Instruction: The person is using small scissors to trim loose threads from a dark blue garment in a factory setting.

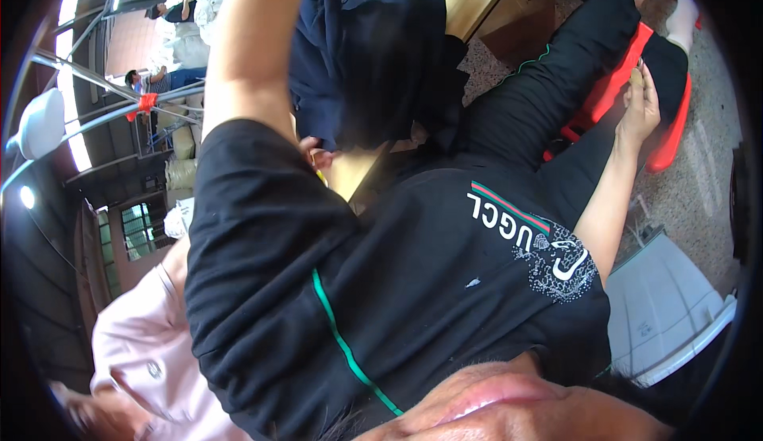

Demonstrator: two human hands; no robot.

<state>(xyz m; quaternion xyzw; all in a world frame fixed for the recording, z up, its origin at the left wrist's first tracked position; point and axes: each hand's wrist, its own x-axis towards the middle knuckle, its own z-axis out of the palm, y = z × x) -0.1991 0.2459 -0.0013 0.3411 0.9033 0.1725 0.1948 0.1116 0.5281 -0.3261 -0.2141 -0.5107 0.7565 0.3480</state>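
Lying well left of right hand: dark cloth, beside left arm.

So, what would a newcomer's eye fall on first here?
Probably the wearer's green-piped black T-shirt, filling the lower middle. Next might come the bright red plastic at upper right, near the wearer's right hand, then the co-worker's pink shirt at lower left.

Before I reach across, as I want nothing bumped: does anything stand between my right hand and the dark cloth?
Yes: in the picture, your black-trousered left leg and part of the red plastic object lie between your right hand and the dark cloth. One view cannot tell whether the hand would clear them.
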